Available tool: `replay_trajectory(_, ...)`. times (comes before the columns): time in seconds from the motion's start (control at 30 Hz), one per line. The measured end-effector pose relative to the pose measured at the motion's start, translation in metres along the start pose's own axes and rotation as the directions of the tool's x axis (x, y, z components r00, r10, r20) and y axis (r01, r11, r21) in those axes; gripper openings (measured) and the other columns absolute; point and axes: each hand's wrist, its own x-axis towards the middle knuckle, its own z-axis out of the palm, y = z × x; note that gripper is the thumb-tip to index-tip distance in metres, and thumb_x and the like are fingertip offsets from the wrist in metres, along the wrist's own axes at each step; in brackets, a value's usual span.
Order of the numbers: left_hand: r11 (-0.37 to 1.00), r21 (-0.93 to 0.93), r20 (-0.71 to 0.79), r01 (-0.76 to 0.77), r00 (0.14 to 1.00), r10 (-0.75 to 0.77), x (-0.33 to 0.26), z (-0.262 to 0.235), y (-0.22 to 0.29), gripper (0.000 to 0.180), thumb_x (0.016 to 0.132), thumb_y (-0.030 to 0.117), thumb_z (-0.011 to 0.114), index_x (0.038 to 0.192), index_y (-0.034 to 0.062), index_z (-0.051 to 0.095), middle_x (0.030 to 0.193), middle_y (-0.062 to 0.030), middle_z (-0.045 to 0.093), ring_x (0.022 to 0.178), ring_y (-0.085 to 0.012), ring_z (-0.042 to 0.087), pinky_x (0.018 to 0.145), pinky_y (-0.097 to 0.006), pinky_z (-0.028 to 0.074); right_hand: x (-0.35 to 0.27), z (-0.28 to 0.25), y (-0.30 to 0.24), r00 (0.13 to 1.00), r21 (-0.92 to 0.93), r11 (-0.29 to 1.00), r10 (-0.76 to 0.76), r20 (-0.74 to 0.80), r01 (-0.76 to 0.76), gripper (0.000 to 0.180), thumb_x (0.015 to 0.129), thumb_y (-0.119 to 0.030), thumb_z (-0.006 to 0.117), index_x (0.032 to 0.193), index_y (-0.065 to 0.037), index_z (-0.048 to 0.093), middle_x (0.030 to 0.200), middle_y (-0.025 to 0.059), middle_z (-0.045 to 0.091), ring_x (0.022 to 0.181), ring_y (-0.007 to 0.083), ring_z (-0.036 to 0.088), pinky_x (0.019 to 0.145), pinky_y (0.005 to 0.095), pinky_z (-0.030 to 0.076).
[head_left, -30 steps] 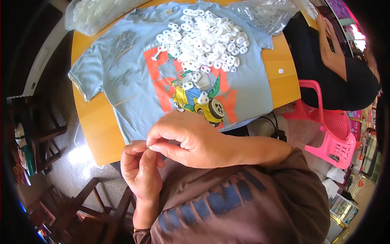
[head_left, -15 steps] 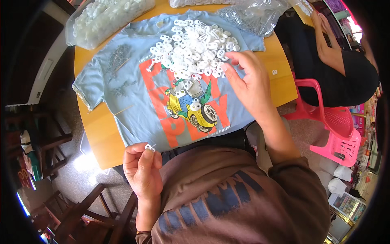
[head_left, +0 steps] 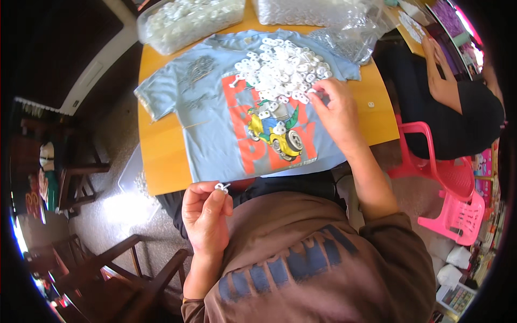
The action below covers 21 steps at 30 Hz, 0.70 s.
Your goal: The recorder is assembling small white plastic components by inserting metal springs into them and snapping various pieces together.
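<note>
My left hand, low in front of the table's near edge, pinches a small white plastic piece with holes; a thin pin or nail sticks out of it. My right hand is at the right edge of a pile of similar white two-holed pieces. Its thumb and forefinger close on a white piece, mostly hidden by the fingers. The pile lies on a light blue T-shirt with a printed scooter, spread over the table. Two small heaps of thin grey nails rest left of the pile.
Behind the shirt stand a clear tub of white pieces and a clear plastic bag. One loose piece lies on the wooden table at right. Another person sits at the right, beside pink plastic chairs.
The view has shifted, so the table appears farther right. My right thumb and forefinger have come together on a white piece at the pile's edge. My left hand keeps its pinch.
</note>
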Motion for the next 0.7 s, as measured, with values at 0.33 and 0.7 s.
replay_trajectory(0.33,0.993,-0.080,0.087,-0.089,0.992,0.096,-0.029,-0.002,0.020,0.009,0.084,-0.001,0.053,0.092,-0.0002,0.053,0.072,-0.0051,0.054,0.055,-0.0107,0.048,0.052,-0.022,0.038,-0.033,-0.039,-0.112,0.895,0.827,0.343,0.137,0.425,-0.446,0.014,0.084,-0.003,0.058,0.097,0.000,0.053,0.084,0.0052,0.060,0.077,0.0121,0.058,0.072,0.0238,0.048)
replay_trajectory(0.7,0.998,-0.002,0.159,-0.069,0.985,0.069,-0.039,0.003,0.020,0.011,0.084,-0.001,0.054,0.095,0.0001,0.052,0.082,-0.0062,0.057,0.059,-0.0086,0.051,0.054,-0.020,0.041,-0.057,-0.034,-0.146,0.585,0.573,-0.123,-0.130,0.800,-0.810,0.016,0.085,-0.009,0.059,0.098,0.000,0.056,0.087,0.0051,0.059,0.077,0.0137,0.059,0.073,0.0256,0.048)
